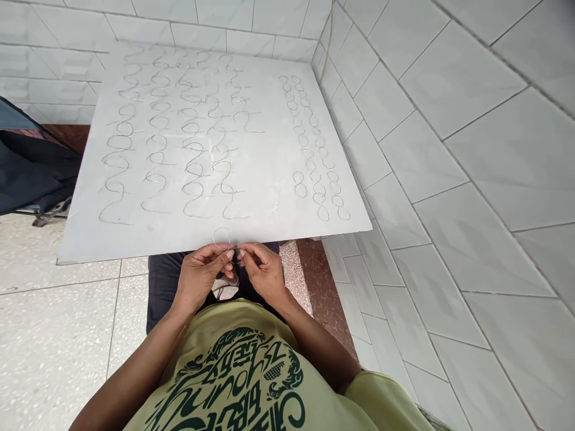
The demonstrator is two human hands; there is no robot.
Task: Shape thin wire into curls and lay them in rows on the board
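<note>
Both of my hands meet at the near edge of a white board (265, 173). A thin wire (221, 229) bent into a round loop stands up between them. My left hand (204, 272) pinches this wire between thumb and fingers. Close beside it, my right hand (264, 269) is also closed in a pinch on the lower part of the same wire, mostly hidden by the fingers. Several S-shaped bent wires (117, 161) lie in columns on the board's left and middle. Toward its right side lie wires closed into figure-eights (300, 184).
Tiled walls (449, 149) border the board at the right and back. A dark folding chair or bag (36, 167) stands on the left. Below is a speckled tile floor (54, 323), with a brown strip (321, 287) along the right wall.
</note>
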